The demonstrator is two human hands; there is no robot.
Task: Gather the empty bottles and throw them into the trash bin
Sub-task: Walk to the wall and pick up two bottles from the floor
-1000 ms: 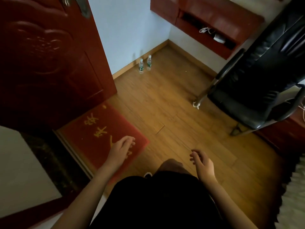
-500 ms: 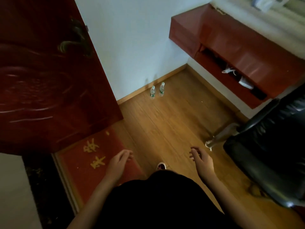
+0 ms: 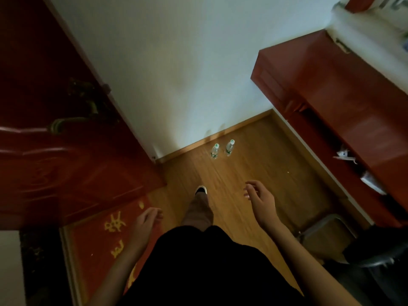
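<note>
Two clear plastic bottles stand upright side by side on the wooden floor near the white wall's baseboard: the left bottle (image 3: 214, 151) and the right bottle (image 3: 229, 147), both with green labels. My left hand (image 3: 146, 220) hangs over the red doormat, fingers loosely curled, holding nothing. My right hand (image 3: 261, 200) is raised in front of me, fingers relaxed and empty, well short of the bottles. No trash bin is in view.
A dark red door (image 3: 66, 140) stands open on the left. A red doormat (image 3: 99, 241) with yellow characters lies at the threshold. A red desk (image 3: 331, 89) runs along the right wall. A black chair (image 3: 375, 257) sits at the lower right. My foot (image 3: 201, 191) steps forward.
The view has moved forward toward the bottles, which now appear nearer. The chair has slid to the lower right edge. Both hands stay empty, the right one lifted a little.
</note>
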